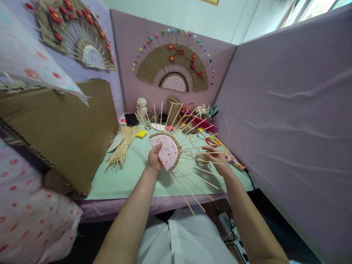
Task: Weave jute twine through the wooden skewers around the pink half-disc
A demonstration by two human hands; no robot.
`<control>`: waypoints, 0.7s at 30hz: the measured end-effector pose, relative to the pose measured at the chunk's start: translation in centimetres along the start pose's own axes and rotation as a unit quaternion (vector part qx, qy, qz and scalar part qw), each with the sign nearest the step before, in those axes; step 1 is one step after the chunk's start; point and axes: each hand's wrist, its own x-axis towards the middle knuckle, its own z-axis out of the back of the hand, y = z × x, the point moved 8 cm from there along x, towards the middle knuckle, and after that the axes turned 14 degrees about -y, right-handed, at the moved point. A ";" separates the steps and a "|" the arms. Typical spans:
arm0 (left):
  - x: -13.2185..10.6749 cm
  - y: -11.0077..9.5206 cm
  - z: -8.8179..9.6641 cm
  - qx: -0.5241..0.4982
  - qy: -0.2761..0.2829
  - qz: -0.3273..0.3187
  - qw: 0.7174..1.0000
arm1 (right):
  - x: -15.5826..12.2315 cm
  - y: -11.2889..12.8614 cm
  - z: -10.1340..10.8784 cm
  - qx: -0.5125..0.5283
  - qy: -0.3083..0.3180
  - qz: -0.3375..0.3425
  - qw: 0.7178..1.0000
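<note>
My left hand [156,158] grips a fan frame by its half-round base [167,151], thumb on the front. White cloth with pink-red flowers covers this base, and brown twine edges its curve. Thin wooden sticks [198,179] spread from the curve, upward, rightward and down toward my lap. At the right side, my right hand [218,160] has its fingers curled among the sticks and closed on one of them. Whether twine is also between those fingers cannot be made out. Loose twine [202,158] lies behind the sticks near that hand.
A bundle of sticks [123,148], a yellow block [141,134], a white jar [142,108] and orange-handled scissors [213,141] lie about the table [129,179]. A glue gun [234,161] rests at right. Cardboard [63,128] stands left; finished fans [154,68] hang behind.
</note>
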 end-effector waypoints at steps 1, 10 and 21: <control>-0.1 0.0 -0.1 0.003 0.002 0.001 1.000 | 0.4 0.2 0.9 0.023 -0.017 -0.006 1.000; 0.1 -0.2 0.2 0.010 -0.010 -0.004 1.000 | 1.5 6.6 3.3 0.219 -0.075 0.052 0.972; 0.7 -0.7 0.9 -0.023 -0.042 -0.032 0.998 | -0.9 8.8 3.3 0.214 -0.058 0.144 0.964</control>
